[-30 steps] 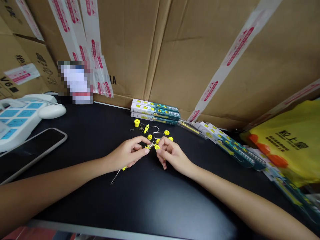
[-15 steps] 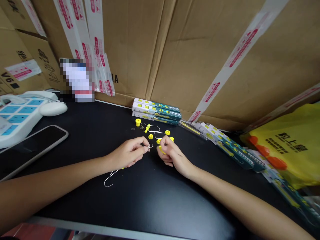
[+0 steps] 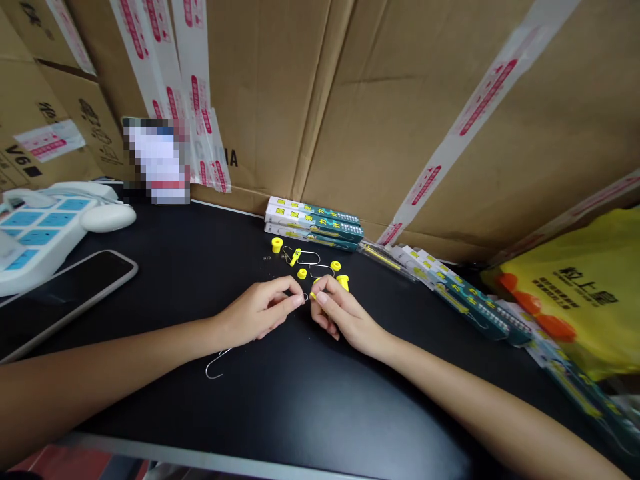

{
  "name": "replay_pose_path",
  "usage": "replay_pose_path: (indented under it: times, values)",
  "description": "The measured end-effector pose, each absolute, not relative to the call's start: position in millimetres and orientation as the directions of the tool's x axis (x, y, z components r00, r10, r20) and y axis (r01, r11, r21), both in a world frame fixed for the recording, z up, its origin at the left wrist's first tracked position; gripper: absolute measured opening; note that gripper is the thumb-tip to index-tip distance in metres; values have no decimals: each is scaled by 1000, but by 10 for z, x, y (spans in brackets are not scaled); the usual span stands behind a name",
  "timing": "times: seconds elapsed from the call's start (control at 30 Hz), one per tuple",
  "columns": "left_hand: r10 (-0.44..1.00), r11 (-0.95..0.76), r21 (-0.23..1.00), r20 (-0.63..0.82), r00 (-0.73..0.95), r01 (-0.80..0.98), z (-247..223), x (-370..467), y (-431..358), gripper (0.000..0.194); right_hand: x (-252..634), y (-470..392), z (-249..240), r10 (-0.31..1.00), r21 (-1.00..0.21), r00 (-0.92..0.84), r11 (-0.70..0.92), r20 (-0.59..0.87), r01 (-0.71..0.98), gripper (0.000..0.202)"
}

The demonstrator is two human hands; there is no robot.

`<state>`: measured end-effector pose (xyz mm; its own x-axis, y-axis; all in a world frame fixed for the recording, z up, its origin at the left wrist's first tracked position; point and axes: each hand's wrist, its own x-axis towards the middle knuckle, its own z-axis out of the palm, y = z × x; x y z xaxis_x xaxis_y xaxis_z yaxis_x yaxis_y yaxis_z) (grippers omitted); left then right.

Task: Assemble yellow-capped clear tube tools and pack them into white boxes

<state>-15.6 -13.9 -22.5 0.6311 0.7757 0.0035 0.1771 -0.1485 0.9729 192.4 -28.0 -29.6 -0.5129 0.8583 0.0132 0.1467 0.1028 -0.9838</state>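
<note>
At the middle of a black tabletop (image 3: pixel 300 407), between your two hands: one small wire ring (image 3: pixel 306 298), bright silver, thin, round at its exposed end; the rest is hidden by your fingers. Left hand (image 3: pixel 265 308): thumb and forefinger pinched together on this ring, remaining fingers curled beneath. Right hand (image 3: pixel 345 312): thumb and forefinger closed on a small yellow piece (image 3: pixel 313 296), glossy and mostly covered, its edge just beside the ring; whether the two touch, you cannot tell. Below your left wrist: one silver wire hook (image 3: pixel 214 367), slender, its open curve turned toward the table's near edge, upper end concealed by the hand; whether it joins the ring cannot be told. Beyond your fingertips, loose on the black surface: one yellow flanged bush (image 3: pixel 277 245), hollow and spool-like; one yellow clip (image 3: pixel 295 257), narrow, set against a bent wire loop (image 3: pixel 311 254); one fine coil spring (image 3: pixel 267 258); one squat yellow collar (image 3: pixel 302 273), with a central hole; one yellow washer (image 3: pixel 336 265), beside a second bent wire (image 3: pixel 320 267); one yellow cap (image 3: pixel 343 282), just past your right knuckles. Behind these: stacked printed boxes (image 3: pixel 313 227), white and teal, lying lengthwise against brown cardboard (image 3: pixel 260 100).
</note>
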Motion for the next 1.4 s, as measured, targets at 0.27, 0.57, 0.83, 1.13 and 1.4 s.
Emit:
replay_pose_path:
  times: [0.27,0.57,0.83,1.13,1.4]
  values:
    - [778,-140,971,-14,628,194,-203,-151,-146,24,1902,-284,-274,836,-981,-548,124,21,151,25]
    - [795,-164,963,1,606,213,-222,-146,-152,23,1897,-280,-282,848,-986,-530,103,18,132,27]
    - [804,-208,950,29,595,235,-220,-147,-162,23,1899,-268,-299,878,-988,-478,91,21,123,29]
    - [801,-330,895,96,591,301,-201,-159,-171,23,1901,-255,-291,878,-990,-479,54,-15,131,33]
    - [766,-536,749,236,598,390,-165,-170,-187,20,1892,-287,-320,871,-969,-486,172,66,177,30]
